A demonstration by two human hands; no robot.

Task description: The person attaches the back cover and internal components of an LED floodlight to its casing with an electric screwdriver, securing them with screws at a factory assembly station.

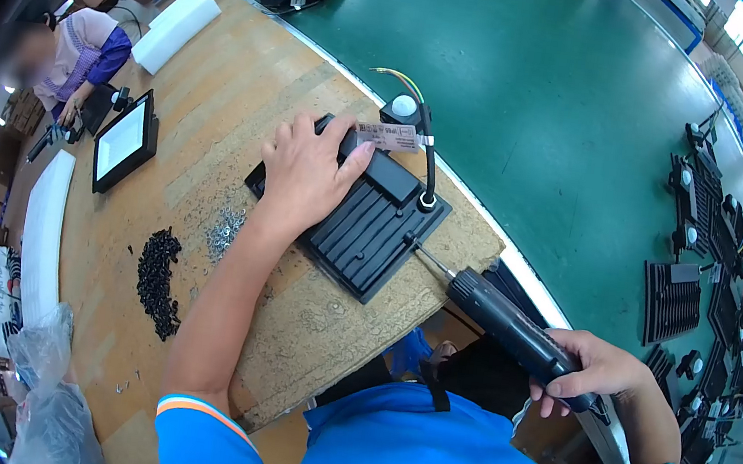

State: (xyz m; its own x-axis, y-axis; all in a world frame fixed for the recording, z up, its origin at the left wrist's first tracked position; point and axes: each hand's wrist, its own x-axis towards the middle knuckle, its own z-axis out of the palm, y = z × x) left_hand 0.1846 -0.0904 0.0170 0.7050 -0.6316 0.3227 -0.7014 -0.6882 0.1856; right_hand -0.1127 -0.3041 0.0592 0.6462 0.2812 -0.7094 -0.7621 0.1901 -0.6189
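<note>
A black floodlight (362, 235) with a finned back lies face down near the corner of the worktable. My left hand (309, 173) grips the raised box on its back, thumb on one side and fingers over the other. A printed label (390, 137) and a black cable with bare coloured wires stand out beyond the hand. A black sensor with a white dome (403, 106) sits at the far edge of the lamp. Closed around a black electric screwdriver (509, 323), my right hand (590, 375) holds it nearly level. Its bit meets the lamp's near side edge at a small bracket.
On the worktable (299, 371) are a pile of black screws (159, 285) and scattered small metal pieces (225, 231). Another floodlight (125, 144) stands left, near a co-worker (87, 58). A green conveyor belt (521, 74) runs beyond the table, carrying several floodlights (674, 302) at right.
</note>
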